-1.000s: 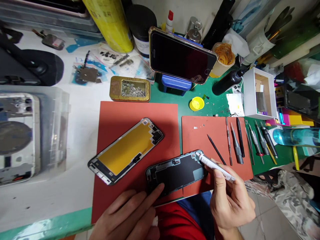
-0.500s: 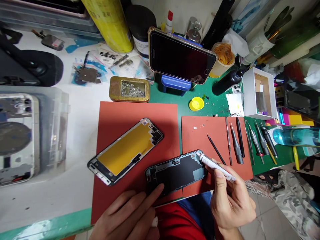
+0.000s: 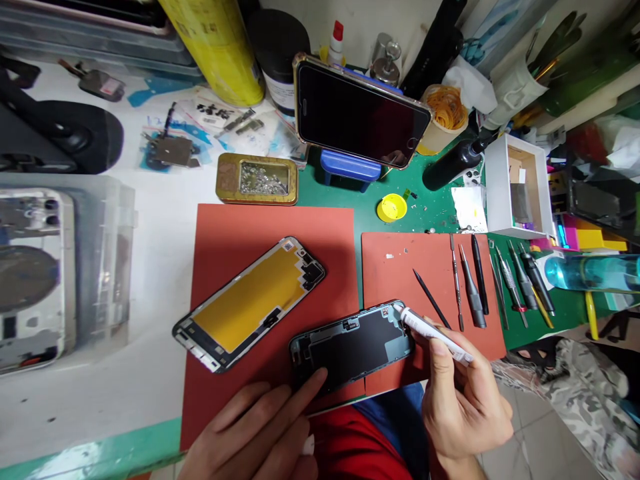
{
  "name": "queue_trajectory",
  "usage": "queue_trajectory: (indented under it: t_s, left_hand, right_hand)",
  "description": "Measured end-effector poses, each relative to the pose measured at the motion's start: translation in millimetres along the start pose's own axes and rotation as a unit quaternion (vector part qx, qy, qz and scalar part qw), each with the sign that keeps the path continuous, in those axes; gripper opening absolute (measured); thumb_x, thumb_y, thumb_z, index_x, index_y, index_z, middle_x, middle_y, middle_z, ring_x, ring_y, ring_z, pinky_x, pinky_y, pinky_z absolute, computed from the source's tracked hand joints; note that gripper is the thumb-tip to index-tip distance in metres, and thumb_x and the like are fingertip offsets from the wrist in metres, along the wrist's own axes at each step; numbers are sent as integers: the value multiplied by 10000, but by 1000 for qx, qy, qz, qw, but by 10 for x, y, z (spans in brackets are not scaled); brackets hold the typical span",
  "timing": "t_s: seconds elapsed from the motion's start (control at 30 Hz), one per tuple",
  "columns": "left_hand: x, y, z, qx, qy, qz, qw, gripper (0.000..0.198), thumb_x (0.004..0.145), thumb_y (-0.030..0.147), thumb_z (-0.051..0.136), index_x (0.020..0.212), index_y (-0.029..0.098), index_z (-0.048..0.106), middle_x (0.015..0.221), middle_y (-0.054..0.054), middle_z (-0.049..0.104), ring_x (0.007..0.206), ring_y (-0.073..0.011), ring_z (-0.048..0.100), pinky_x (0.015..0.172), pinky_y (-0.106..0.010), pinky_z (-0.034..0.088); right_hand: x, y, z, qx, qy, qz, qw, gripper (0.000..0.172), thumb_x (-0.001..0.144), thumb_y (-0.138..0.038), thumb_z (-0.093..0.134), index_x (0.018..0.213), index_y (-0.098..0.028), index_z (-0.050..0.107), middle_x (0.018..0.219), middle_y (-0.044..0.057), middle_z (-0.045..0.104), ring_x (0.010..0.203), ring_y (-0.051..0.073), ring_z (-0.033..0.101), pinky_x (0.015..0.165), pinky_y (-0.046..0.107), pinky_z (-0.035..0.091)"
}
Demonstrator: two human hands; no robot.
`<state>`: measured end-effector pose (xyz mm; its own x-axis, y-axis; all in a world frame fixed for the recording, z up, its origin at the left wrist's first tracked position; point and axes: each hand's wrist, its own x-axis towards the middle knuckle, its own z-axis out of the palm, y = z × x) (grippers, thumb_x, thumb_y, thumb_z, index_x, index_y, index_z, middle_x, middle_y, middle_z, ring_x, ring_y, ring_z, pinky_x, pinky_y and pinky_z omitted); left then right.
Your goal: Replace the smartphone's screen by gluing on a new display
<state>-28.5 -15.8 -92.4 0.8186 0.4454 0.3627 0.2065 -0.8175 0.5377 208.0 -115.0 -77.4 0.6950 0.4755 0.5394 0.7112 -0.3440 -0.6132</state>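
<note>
1. While nothing on the bench is changing place against the picture half a second back, I am looking down at the larger red mat [image 3: 235, 227], which is lying on the white bench with the green-edged front rim near me.
2. The smaller red mat [image 3: 395, 267] is lying just beside it to the right, its left edge touching the larger one.
3. The yellow-backed screen [image 3: 250, 301] is resting tilted on the larger mat, well apart from my hands and where it was before.
4. The dark phone frame [image 3: 353, 343] is lying face up across the seam of the two mats, close to the front edge; it is not shifting from the earlier frame.
5. My left hand [image 3: 260, 430] is staying flat on the larger mat, fingers stretched out and holding nothing, with the forefinger tip pressing on the frame's lower left corner as before.
6. My right hand [image 3: 463, 403] is staying closed around the white tube [image 3: 434, 335], thumb and fingers pinching its body.
7. The tube's nozzle is touching the frame's upper right corner, the same spot as half a second ago.
8. The row of hand tools [image 3: 480, 280] is lying just beyond the tube, untouched.
</note>
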Motion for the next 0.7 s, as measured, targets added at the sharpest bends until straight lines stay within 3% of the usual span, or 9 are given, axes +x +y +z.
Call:
queue_trajectory:
  t_s: [0.17, 0.33, 0.7]
  left_hand:
    - [-14, -8, -6, 15, -6, 26, 1000, 179, 1043, 137, 578, 905, 178, 685, 1325, -144, 776, 975, -218, 720, 890, -393, 543]
    - [-47, -33, 4, 21, -19, 27, 999, 185, 1050, 153, 578, 911, 203, 689, 1311, -93, 787, 1003, -198, 722, 914, -371, 546]
    - [-23, -16, 5, 16, -7, 16, 1000, 153, 1049, 149, 576, 1044, 204, 719, 1325, -105, 780, 995, -200, 723, 918, -360, 555]
  right_hand:
    - [29, -1, 13, -9, 1, -7, 1000, 188, 930, -135, 790, 1108, -191, 815, 945, 7, 849, 694, 172, 809, 663, 258, 679]
    - [13, 19, -1, -9, 1, 1, 1000, 226, 918, -130, 805, 1126, -216, 824, 962, -6, 851, 707, 153, 804, 692, 244, 666]
    - [-6, 37, -21, -6, 7, 16, 1000, 260, 911, -121, 815, 1156, -209, 816, 956, -9, 850, 728, 142, 807, 721, 227, 664]
